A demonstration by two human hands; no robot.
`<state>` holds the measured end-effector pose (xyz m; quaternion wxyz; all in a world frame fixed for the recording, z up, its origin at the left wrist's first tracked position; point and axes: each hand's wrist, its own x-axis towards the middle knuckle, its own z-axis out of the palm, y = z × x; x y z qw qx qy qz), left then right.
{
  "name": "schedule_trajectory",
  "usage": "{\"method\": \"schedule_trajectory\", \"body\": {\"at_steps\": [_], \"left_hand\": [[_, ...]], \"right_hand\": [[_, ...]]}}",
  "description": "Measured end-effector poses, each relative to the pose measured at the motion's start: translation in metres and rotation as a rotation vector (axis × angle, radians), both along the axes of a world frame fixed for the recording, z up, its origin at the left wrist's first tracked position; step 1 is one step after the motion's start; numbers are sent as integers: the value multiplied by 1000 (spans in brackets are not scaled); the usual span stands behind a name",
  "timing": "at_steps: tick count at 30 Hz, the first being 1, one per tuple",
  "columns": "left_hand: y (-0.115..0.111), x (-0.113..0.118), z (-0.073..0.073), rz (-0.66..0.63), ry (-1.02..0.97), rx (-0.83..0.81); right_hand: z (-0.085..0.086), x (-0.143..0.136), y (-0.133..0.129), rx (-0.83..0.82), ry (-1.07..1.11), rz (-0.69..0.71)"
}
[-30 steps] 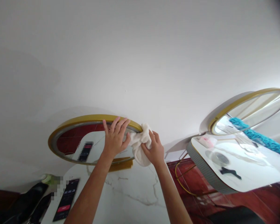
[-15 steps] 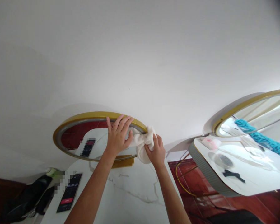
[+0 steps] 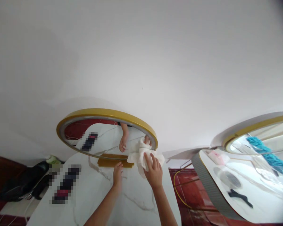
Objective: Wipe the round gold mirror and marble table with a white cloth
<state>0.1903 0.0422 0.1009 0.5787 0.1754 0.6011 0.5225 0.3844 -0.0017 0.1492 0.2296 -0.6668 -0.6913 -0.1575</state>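
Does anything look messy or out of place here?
No spill or damage shows around the white cloth. However, a fluffy blue thing slants across the right-hand mirror and a crooked black strip lies loose on the table below, which looks slightly untidy.

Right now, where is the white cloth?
In the head view, below centre, the white cloth is under the right hand, against the right end of the nearer gold-framed mirror.

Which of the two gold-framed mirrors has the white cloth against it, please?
The mirror on the left: the right hand holds the white cloth against its right end; the other mirror has neither.
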Motion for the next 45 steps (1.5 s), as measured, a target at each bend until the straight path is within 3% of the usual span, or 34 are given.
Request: {"method": "schedule_trajectory", "body": {"at_steps": [3,6,9,12,19,22,25,30,33,36,42,45], "left_hand": [[8,-12,-33,71,-167,-197],[21,-21,-45,103,-320,-292],[37,-19,-48,114,-438,-333],[50,-13,-48,91,-547,-320],[58,-7,-45,97,-647,-328],[55,-9,-44,100,-677,-319],[54,-11,-41,94,-708,-314],[54,-15,-36,75,-743,-278],[55,-17,-37,76,-748,-261],[55,-19,-41,73,-746,-265],[54,-25,-43,44,-729,-298],[54,-26,-43,29,-723,-318]], "right_hand": [[-25,-8,1,-156,-54,16],[-44,-16,4,-298,-94,34],[-47,-21,7,-392,-139,61],[-29,-23,10,-375,-172,97],[46,-23,9,-42,-139,98],[51,-25,13,51,-115,87],[27,-31,20,-10,-124,96],[-38,-42,22,-166,-169,121],[-56,-44,20,-226,-203,122],[-43,-42,20,-216,-219,140],[14,-30,21,-16,-178,137],[25,-27,20,74,-153,111]]}}
